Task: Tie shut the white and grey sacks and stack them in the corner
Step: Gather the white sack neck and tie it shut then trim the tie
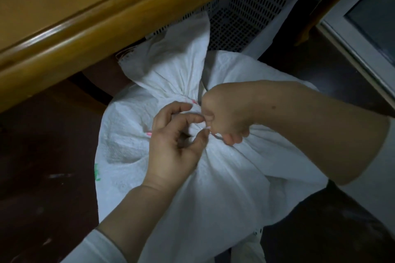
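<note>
Dark floor (42, 198): white sack (224, 188), gathered neck (188, 85) beneath our fingertips (199, 118). Our left hand (175, 145) pinched the thin tie (217, 136); our right hand (224, 113) clenched its other end. We judged it needed pulling tight against the neck.

The sack (192, 188) stands on the floor (42, 177) in the middle, its gathered neck on top and its loose mouth fanning out behind. The desk (64, 28) overhangs to the left and behind. A perforated basket (245, 17) sits behind the sack, partly under the desk, with a framed panel (352, 38) far right. Above the neck, the left grip (177, 141) and the right grip (226, 113) meet side by side, both pinching a cord (215, 135).
</note>
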Demonstrator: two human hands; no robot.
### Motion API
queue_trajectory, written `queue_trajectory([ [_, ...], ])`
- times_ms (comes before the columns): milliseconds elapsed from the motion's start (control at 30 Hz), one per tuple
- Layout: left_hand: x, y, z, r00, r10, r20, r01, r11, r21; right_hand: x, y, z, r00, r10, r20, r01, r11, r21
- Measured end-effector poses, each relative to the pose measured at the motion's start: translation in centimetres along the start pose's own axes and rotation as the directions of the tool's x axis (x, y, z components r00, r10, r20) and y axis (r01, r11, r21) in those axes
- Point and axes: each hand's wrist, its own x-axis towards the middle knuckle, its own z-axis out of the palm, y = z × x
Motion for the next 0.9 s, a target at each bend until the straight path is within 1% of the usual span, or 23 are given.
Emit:
queue_trajectory([
  [33,-0.1,-0.1,-0.1,0.997,0.075,0.019,-0.076,0.995,0.064,0.0,0.0,-0.1,1.0,0.009,0.027,-0.009,1.0,-0.001],
  [100,0.1,-0.2,-0.3,0.974,0.211,0.079,-0.223,0.953,0.206,-0.3,-0.1,-0.1,0.996,0.035,0.084,-0.033,0.999,-0.019],
  [200,0.3,0.6,-0.8,0.941,0.29,0.174,-0.334,0.88,0.337,-0.6,-0.1,0.4,0.991,0.064,0.121,-0.065,0.998,0.007],
  [233,0.3,0.8,-0.9,0.932,0.308,0.193,-0.36,0.855,0.374,-0.8,0.0,0.6,0.992,0.068,0.102,-0.074,0.996,0.056],
  [267,0.2,0.9,-1.1,0.924,0.324,0.202,-0.38,0.832,0.405,-0.9,0.2,0.8,0.994,0.073,0.077,-0.084,0.987,0.14],
  [300,0.2,1.0,-1.2,0.92,0.338,0.2,-0.392,0.815,0.427,-1.2,0.6,1.1,0.995,0.08,0.062,-0.093,0.96,0.266],
  [367,0.2,1.1,-1.3,0.921,0.342,0.186,-0.389,0.806,0.446,-1.9,1.3,1.8,0.996,0.081,0.027,-0.083,0.845,0.529],
  [433,0.2,0.9,-1.1,0.927,0.333,0.175,-0.376,0.817,0.437,-2.6,1.8,2.7,0.997,0.075,-0.035,-0.029,0.715,0.698],
  [467,0.2,0.6,-0.9,0.929,0.325,0.174,-0.369,0.826,0.426,-2.9,1.9,3.3,0.996,0.062,-0.06,0.001,0.684,0.73],
  [500,0.1,0.3,-0.7,0.932,0.316,0.175,-0.361,0.837,0.41,-3.0,1.7,3.8,0.996,0.042,-0.084,0.033,0.681,0.732],
  [567,0.1,-0.5,-0.2,0.942,0.295,0.161,-0.334,0.869,0.364,-2.9,1.1,4.6,0.992,-0.012,-0.122,0.095,0.706,0.702],
  [600,0.0,-1.0,0.1,0.948,0.281,0.15,-0.315,0.892,0.323,-2.8,0.8,4.9,0.991,-0.034,-0.132,0.117,0.713,0.691],
  [667,-0.1,-1.8,0.3,0.96,0.242,0.14,-0.266,0.946,0.185,-2.7,0.6,5.2,0.99,-0.056,-0.13,0.131,0.717,0.685],
  [733,-0.3,-2.1,0.0,0.969,0.196,0.149,-0.207,0.976,0.065,-2.7,1.1,5.1,0.992,-0.041,-0.123,0.117,0.692,0.712],
  [767,-0.5,-1.9,-0.3,0.975,0.176,0.138,-0.182,0.983,0.037,-2.8,1.4,4.9,0.992,-0.017,-0.123,0.104,0.657,0.746],
  [800,-0.7,-1.7,-0.4,0.981,0.159,0.107,-0.163,0.986,0.023,-2.9,1.8,4.6,0.993,0.011,-0.121,0.089,0.607,0.79],
  [867,-1.3,-0.8,-0.4,0.993,0.115,-0.014,-0.115,0.993,0.018,-3.0,2.2,3.9,0.993,0.042,-0.11,0.074,0.509,0.857],
  [900,-1.5,-0.2,-0.2,0.994,0.069,-0.084,-0.07,0.998,-0.005,-3.0,2.2,3.5,0.994,0.042,-0.105,0.071,0.492,0.867],
])
